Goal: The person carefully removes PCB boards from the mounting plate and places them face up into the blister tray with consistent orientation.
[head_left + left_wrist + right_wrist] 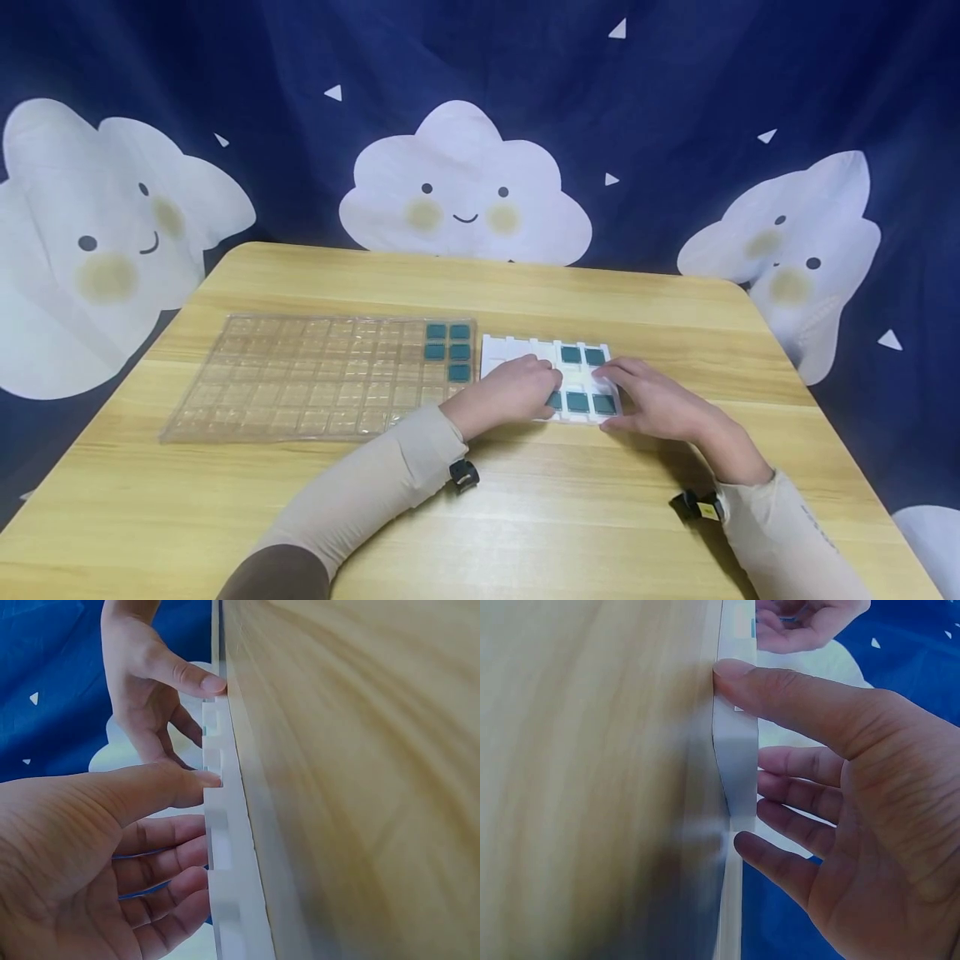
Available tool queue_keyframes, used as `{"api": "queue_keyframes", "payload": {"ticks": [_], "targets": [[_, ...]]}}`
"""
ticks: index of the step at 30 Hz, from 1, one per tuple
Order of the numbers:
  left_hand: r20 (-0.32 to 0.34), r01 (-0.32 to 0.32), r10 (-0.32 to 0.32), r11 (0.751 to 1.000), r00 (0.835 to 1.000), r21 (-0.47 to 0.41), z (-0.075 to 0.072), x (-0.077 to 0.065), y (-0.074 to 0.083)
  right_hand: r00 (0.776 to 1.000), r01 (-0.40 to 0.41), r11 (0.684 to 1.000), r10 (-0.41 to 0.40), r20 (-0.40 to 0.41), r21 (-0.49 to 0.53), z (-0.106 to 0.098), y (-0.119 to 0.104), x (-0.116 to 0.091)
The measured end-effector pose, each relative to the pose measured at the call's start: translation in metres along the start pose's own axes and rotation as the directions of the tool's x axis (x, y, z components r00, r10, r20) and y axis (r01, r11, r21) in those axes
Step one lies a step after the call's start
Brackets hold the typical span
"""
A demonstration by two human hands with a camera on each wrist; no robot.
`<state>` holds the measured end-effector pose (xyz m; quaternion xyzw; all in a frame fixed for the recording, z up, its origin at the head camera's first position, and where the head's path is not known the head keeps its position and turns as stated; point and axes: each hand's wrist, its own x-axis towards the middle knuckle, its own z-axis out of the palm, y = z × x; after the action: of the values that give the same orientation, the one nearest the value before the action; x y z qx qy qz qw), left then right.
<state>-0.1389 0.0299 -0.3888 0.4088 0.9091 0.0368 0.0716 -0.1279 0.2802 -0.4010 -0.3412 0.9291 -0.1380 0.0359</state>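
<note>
My left hand (517, 387) reaches over the white slotted tray (506, 348). Its thumb and fingers stand either side of a green square chip (553, 400) in the near row, partly hidden by the hand. The left wrist view has that thumb in a notch of the tray's edge. With my right hand (663, 404) I hold the tray's right end, thumb at the near edge, fingers over the top. Two more green chips (577, 402) sit in the near row and two others (582, 356) in the far row.
Left of the white tray lies a clear plastic blister tray (315, 375) with many pockets. Several green chips (459, 352) sit at its right end. Both trays rest on a wooden table (480, 517). A blue cloud-patterned curtain (300, 50) hangs behind.
</note>
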Motion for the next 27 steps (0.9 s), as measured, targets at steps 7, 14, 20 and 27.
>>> {"api": "queue_keyframes", "payload": {"ticks": [7,14,20,27], "targets": [[-0.023,-0.013,0.013,1.000,1.000,0.003,0.002,0.001,-0.001,1.000,-0.005,1.000,0.005,-0.003,0.001,-0.001,-0.001,-0.001],[-0.047,-0.014,0.013,1.000,0.999,-0.022,0.001,0.000,-0.003,1.000,-0.005,1.000,0.005,0.000,-0.001,0.000,-0.001,-0.001],[-0.060,-0.008,0.004,0.998,0.998,-0.066,-0.001,-0.002,-0.006,1.000,0.001,1.000,-0.001,-0.001,0.001,0.000,-0.001,-0.001],[-0.062,-0.001,-0.005,0.996,0.998,-0.094,-0.005,-0.010,-0.014,1.000,0.001,1.000,-0.001,-0.005,-0.001,0.000,-0.001,-0.001]]}}
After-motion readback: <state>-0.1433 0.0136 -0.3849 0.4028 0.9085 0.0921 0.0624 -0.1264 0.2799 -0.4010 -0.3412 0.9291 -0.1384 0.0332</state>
